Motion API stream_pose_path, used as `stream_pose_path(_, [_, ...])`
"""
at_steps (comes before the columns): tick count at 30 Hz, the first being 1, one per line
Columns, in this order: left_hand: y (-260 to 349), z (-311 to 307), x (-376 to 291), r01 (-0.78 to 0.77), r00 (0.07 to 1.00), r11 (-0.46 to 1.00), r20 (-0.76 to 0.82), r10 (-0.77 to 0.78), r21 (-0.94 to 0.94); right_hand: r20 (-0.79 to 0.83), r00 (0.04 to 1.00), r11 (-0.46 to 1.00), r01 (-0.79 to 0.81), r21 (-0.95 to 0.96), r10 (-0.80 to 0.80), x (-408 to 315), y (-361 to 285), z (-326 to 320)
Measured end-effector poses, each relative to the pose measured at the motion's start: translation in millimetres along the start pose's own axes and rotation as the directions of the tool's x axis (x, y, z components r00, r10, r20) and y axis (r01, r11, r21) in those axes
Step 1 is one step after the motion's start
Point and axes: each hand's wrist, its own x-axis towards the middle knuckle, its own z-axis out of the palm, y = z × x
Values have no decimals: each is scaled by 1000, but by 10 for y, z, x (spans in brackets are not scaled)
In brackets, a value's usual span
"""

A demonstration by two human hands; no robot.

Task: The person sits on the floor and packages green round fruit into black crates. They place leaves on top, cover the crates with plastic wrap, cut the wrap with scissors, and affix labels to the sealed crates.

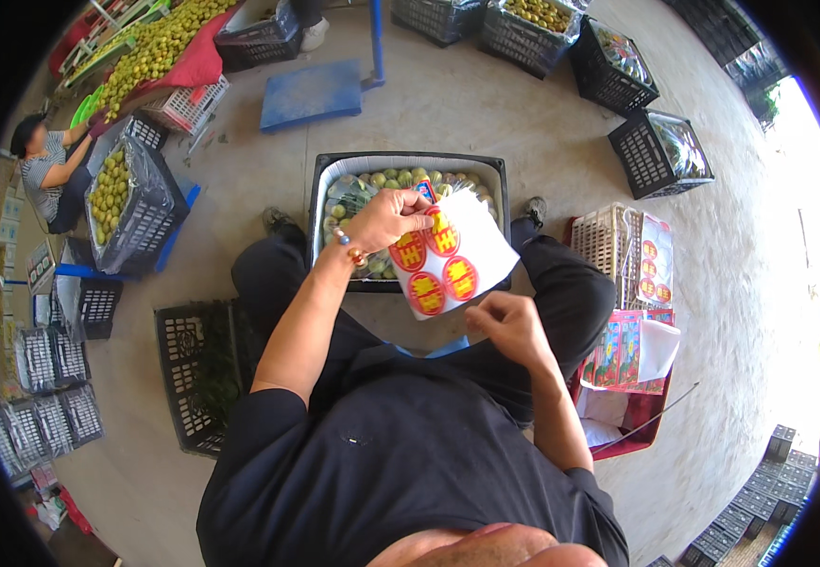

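Note:
My left hand (390, 218), with a bead bracelet at the wrist, pinches a white sheet of round red-and-yellow stickers (445, 266). The sheet bears printed characters and hangs at a slant over a black plastic crate (410, 286). Inside that crate, which stands on the floor between my legs, are green-yellow round fruits (339, 211) under clear film, with some green leaves. A small red-and-blue label (425, 190) shows just beyond my fingertips. Close to the sheet's lower right corner is my right hand (513, 329), fingers curled in, nothing visible in it.
At my right, a white crate (594, 241) and a red crate (626, 439) carry more sticker sheets and printed labels. A dark crate with greenery (197, 375) stands left. Beyond are a blue platform scale (314, 96), filled crates (530, 42) and a person (52, 170) handling fruit.

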Motion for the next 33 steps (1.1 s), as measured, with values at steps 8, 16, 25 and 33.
stream_pose_path(8, [879,303,-206,-147,909,887,414,-55,439,113,932,934,352,-65,-343,519,-253,-220])
stream_pose_path(16, [605,785,-402,-294,655,360,-88,751,886,-77,984,917,176,358,-159,382,20,-84])
stream_pose_path(25, [247,1379,-552,-331,868,840,-212,450,430,-299,856,906,407,-113,-422,315,-39,-42])
stream_pose_path(33, [60,1338,-479,-156,925,959,-306,226,236,-254,950,969,215,118,-180,302,-119,-33])
